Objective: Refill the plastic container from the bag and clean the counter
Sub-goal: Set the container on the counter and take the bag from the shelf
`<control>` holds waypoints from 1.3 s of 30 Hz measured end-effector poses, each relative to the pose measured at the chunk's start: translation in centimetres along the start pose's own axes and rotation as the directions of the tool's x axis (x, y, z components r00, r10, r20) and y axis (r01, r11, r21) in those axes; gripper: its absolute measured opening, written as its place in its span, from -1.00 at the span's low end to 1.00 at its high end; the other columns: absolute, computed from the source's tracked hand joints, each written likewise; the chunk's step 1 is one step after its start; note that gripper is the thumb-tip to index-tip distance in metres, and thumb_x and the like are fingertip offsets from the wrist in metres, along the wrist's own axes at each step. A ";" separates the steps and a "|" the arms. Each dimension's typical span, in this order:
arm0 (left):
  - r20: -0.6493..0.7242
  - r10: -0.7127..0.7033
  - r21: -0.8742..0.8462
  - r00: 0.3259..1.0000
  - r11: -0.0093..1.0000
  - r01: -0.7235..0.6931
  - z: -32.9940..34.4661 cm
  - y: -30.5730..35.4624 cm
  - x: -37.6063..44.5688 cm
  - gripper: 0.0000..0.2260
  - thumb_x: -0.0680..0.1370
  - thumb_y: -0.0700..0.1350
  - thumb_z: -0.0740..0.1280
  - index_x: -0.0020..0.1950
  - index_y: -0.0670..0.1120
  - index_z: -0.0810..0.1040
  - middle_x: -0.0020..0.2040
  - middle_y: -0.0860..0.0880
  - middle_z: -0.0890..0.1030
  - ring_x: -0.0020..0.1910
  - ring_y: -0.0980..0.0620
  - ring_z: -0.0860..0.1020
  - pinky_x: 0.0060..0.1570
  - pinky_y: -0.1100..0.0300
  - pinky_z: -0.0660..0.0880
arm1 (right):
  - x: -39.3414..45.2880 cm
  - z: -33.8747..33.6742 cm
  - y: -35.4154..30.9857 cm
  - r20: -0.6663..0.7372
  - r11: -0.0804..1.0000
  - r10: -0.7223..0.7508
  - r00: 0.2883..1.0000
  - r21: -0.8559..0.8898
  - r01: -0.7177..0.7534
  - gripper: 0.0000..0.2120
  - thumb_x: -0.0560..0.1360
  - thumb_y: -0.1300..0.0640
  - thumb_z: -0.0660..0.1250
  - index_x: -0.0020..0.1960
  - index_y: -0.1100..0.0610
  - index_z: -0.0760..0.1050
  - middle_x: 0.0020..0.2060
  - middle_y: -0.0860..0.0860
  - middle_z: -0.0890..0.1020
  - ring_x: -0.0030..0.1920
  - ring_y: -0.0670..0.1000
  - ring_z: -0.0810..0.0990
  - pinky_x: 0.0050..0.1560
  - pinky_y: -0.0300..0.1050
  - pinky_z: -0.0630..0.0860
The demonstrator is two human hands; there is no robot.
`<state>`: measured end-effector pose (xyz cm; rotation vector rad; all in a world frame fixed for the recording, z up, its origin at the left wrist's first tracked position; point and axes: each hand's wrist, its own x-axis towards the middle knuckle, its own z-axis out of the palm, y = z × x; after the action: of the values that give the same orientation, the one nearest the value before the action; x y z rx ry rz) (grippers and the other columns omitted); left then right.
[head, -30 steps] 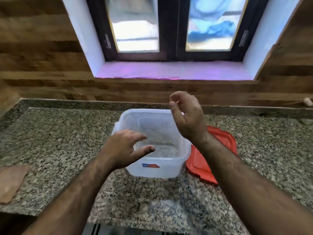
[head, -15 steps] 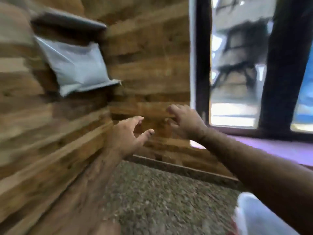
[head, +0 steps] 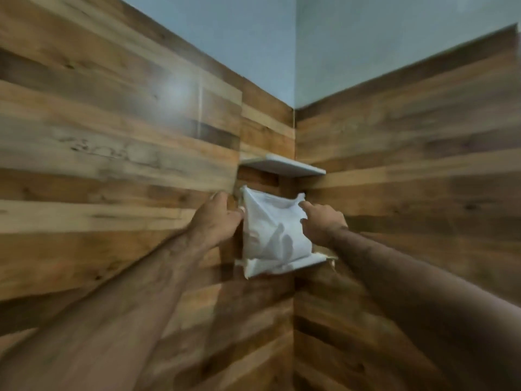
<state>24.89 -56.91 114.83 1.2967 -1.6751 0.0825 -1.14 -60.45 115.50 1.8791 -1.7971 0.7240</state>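
Risk first, as judged from this view: the white bag [head: 275,235] stands on a small lower corner shelf [head: 317,260] with its bottom edge hanging over the front lip, so a one-sided pull could tip it forward off the shelf before either of the hands has it properly. The plastic looks soft and slack; a pinch high on a corner could let the contents slump, or stress a seam, and anything that spills means more to clean later. The upper shelf [head: 284,166] sits close above the bag, so lifting straight up may catch the top edge; drawing it outward seems safer. Pose, left to right: the left arm reaches up along the wood-panelled wall [head: 112,153], and the left hand [head: 217,221] is at the bag's left edge, fingers curled toward it; motion blur hides whether they actually grip, so I cannot tell. The right arm comes in from the lower right; the right hand [head: 321,224] has its index finger extended onto the bag's upper right corner, other fingers loosely bent, touching rather than clasping. The container and counter are out of view.
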 end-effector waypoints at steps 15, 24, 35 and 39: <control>0.052 0.059 0.142 0.997 0.988 -0.066 2.9 0.6 10.6 -0.72 0.67 0.07 0.38 0.28 -0.04 0.68 0.24 -0.07 0.71 0.21 -0.12 0.66 0.12 0.08 0.59 | 14.9 5.1 -4.1 0.076 1.000 0.013 0.997 0.025 -0.015 -0.73 0.73 0.04 0.14 0.28 0.03 0.58 0.19 0.06 0.68 0.22 0.16 0.65 0.41 0.19 0.51; -0.115 -0.001 -0.006 0.993 1.000 0.000 4.6 3.9 9.4 -0.80 0.64 0.00 0.50 0.20 -0.06 0.76 0.05 -0.03 0.76 -0.03 0.03 0.67 -0.12 0.21 0.54 | 13.5 5.6 -1.1 -0.154 0.881 0.147 0.977 0.469 -0.059 -0.78 0.71 0.12 0.19 0.11 0.01 0.63 0.00 0.02 0.69 0.06 0.15 0.67 0.17 0.16 0.67; -0.089 0.113 -0.094 0.990 0.988 -0.121 2.6 13.5 2.6 -0.79 0.66 0.03 0.45 0.05 -0.10 0.77 -0.03 -0.07 0.76 -0.08 -0.06 0.67 -0.18 0.19 0.48 | 4.0 -1.2 6.1 -0.225 0.751 0.244 0.943 0.660 -0.037 -0.80 0.64 0.11 0.27 -0.06 -0.04 0.65 -0.17 -0.07 0.69 -0.13 0.10 0.68 -0.07 0.07 0.69; -0.005 0.164 -0.160 0.986 0.974 -0.162 3.2 16.0 -4.3 -0.81 0.65 -0.01 0.45 0.01 -0.10 0.78 -0.07 -0.05 0.76 -0.05 -0.05 0.68 -0.22 0.20 0.45 | -4.0 -2.1 9.8 -0.160 0.770 0.234 0.959 0.632 -0.082 -0.80 0.63 0.17 0.31 -0.03 -0.02 0.68 -0.21 -0.11 0.69 -0.23 0.01 0.62 -0.17 -0.06 0.61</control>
<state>10.37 -48.90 117.73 1.0400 -1.7561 0.0387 -11.11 -56.64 114.18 1.9090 -1.6987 1.7043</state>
